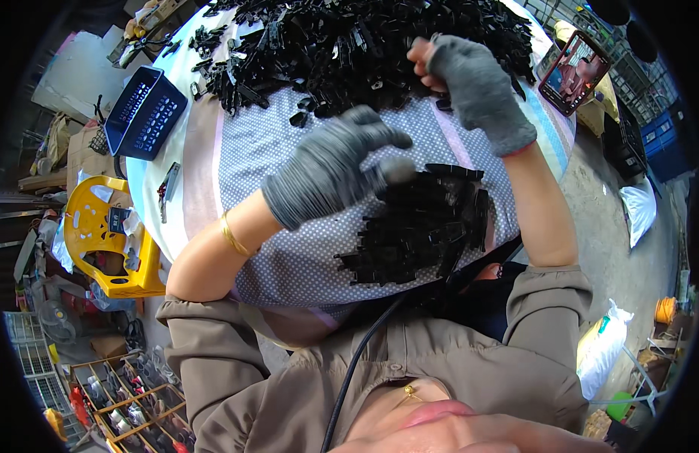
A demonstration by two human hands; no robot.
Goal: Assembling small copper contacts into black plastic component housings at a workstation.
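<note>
My left hand (323, 166), in a grey glove, hovers over the dotted cloth (263, 132) with its thumb and fingers apart; nothing shows between them. Its thumb is near the upper edge of a flat stack of black plastic pieces (410, 238), laid in rough rows close to my body. My right hand (474, 90), in a grey glove that leaves the fingertips bare, is at the near right edge of a large loose heap of similar black pieces (327, 57). Its fingers are curled inward, and whatever they hold is hidden.
At the table's left side are a dark blue perforated basket (146, 113) and a small hand tool (168, 189). A yellow plastic chair (112, 241) stands left of the table. A phone (574, 73) is propped at the far right. White sacks (605, 347) rest on the right-hand floor.
</note>
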